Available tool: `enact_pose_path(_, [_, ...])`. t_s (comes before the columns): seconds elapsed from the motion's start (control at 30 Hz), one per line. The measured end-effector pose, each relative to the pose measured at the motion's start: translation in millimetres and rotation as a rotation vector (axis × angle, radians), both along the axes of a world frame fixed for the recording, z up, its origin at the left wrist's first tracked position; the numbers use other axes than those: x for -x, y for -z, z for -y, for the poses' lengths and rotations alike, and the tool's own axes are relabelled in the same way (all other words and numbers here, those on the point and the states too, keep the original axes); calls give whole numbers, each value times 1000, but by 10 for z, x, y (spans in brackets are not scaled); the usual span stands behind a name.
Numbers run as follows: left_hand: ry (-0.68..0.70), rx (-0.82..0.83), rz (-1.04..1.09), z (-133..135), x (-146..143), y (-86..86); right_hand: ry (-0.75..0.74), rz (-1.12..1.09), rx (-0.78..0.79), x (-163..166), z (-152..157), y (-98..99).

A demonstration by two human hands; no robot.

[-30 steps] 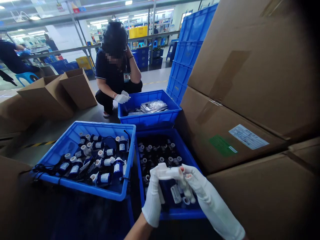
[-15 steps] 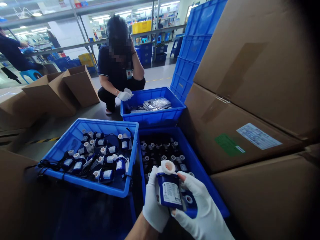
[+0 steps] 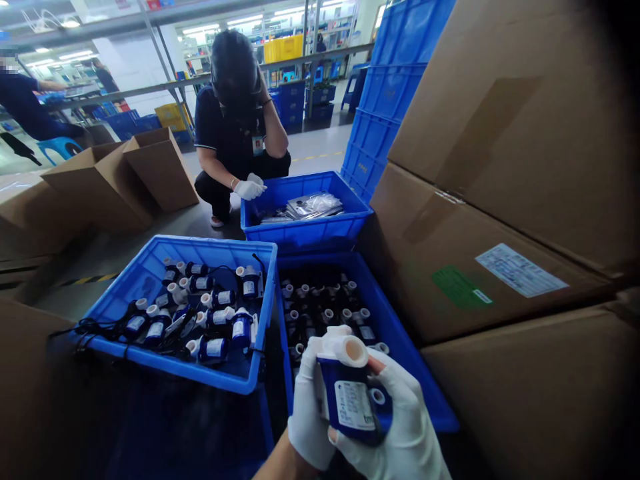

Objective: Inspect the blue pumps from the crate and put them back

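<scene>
Above right blue crate (image 3: 425, 393), both hands (image 3: 360, 427) clasp blue pump (image 3: 353, 393); cardboard boxes (image 3: 500, 253) crowd right.

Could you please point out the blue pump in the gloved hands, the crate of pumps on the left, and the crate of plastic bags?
Blue pump (image 3: 353, 403), head view, on its white label.
Left crate (image 3: 150, 270), head view, bare inner wall.
Bag crate (image 3: 305, 235), head view, front wall.
</scene>
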State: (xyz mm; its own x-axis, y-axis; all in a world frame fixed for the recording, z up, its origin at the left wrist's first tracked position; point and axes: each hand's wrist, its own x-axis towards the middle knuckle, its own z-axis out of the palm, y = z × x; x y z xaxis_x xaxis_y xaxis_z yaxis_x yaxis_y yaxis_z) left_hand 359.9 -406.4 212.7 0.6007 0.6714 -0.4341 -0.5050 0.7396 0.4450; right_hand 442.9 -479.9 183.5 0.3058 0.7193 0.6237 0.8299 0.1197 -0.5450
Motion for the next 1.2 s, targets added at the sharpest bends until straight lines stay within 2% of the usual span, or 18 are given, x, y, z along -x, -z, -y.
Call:
enact_pose_path(0.1, [15,-9,-30,16,-6,24,-1,9,-21,40,-2,-25])
enact_pose_path(0.27, [-75,-120,-69,26,19,63,27,-67,38,158,-2,-45])
enact_pose_path(0.33, [-71,-88,-12,29,22,88,58,-160,115,197,25,-63])
enact_pose_path(0.43, [-65,5,67,32,6,115,16,-232,184,192,71,-88])
enact_pose_path(0.53, [-21,84,41,38,-3,119,-30,-265,118,156,88,-107])
enact_pose_path(0.67, [35,70,14,39,22,107,-26,-312,19,178,82,-144])
enact_pose_path(0.8, [116,97,156,-2,35,97,-26,-311,-8,201,84,-160])
enact_pose_path(0.93, [201,143,301,-19,60,149,-118,-245,-102,166,73,-119])
enact_pose_path(1.1, [215,43,332,-5,125,202,-115,-266,-124,126,74,-61])
enact_pose_path(1.2, [117,-130,138,-50,138,150,-47,-212,-73,40,111,-57])
